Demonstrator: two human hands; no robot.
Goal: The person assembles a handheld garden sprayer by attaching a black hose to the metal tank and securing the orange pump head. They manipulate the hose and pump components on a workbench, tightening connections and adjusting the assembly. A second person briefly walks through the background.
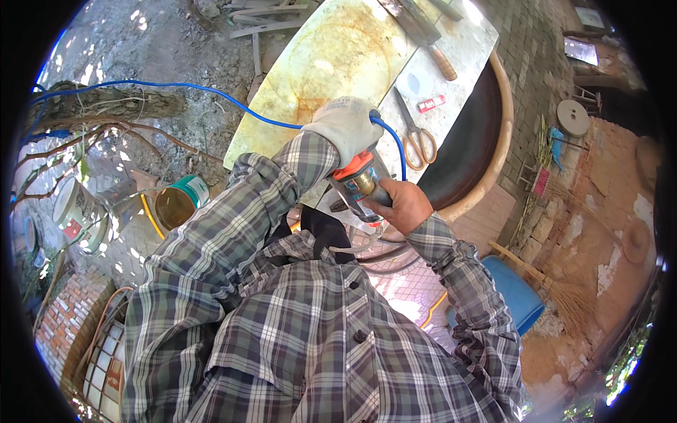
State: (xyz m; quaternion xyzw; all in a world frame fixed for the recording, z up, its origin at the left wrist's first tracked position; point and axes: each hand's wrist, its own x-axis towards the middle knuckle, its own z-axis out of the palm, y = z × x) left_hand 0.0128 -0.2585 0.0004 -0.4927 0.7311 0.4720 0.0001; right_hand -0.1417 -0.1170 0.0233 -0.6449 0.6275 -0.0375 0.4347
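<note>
My left hand (pixel 344 128), in a whitish work glove, is closed at the top of a device (pixel 364 185) with an orange upper part, a brass-coloured fitting and a grey body. A blue cord (pixel 275 123) comes in from the left, passes under the glove and curves down toward my right hand. My bare right hand (pixel 407 206) grips the device's lower right side, thumb pressed toward the brass fitting. The left fingers are mostly hidden. On the white board (pixel 451 70) just beyond lie scissors (pixel 417 144) with orange-brown handles and a small red-and-white packet (pixel 431 103).
A yellowed, stained board (pixel 331 53) and a wooden-handled blade (pixel 423 39) lie ahead. The boards rest over a large dark basin (pixel 505 106) with a tan rim. Buckets (pixel 189 194) stand at left. A blue container (pixel 518 296) and a straw broom (pixel 564 299) are at right.
</note>
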